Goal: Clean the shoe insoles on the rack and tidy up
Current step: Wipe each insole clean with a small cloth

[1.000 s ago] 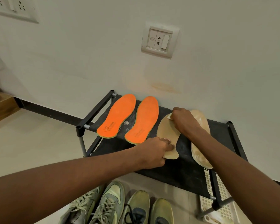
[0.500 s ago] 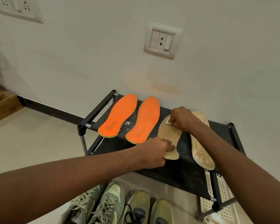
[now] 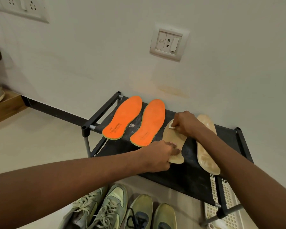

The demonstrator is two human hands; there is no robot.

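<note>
The right hand [image 3: 184, 123] has its fingers curled round a small white wipe [image 3: 171, 126] and presses it onto the toe end of a tan insole [image 3: 173, 139]. The left hand [image 3: 160, 154] pins the heel end of that same insole, fingers laid over its top and the thumb seemingly tucked at its edge, so the heel sits pinched rather than merely touched.

Taking this tan insole as the landmark: it lies on the black top shelf of the rack [image 3: 180, 176], toe toward the wall. Just to its right, partly under the right forearm, lies its tan partner [image 3: 206, 159]. To its left lie two orange insoles [image 3: 135, 119], side by side, the nearer one close to its edge. Pale crumbs [image 3: 131, 125] dot the shelf between the orange pair. Below and in front, on the floor, stand shoes [image 3: 116, 207]; a cream slotted basket [image 3: 226, 200] sits lower right.

The insole looks thin, light and bendy, likely foam with a slightly grippy cloth face. I judge it would slide or buckle under a rubbing stroke unless held down, so gripping the heel flat against the shelf while wiping from the toe suits it. For lifting, a pinch at the heel or along one long edge should do; it needs little force and should not break.
</note>
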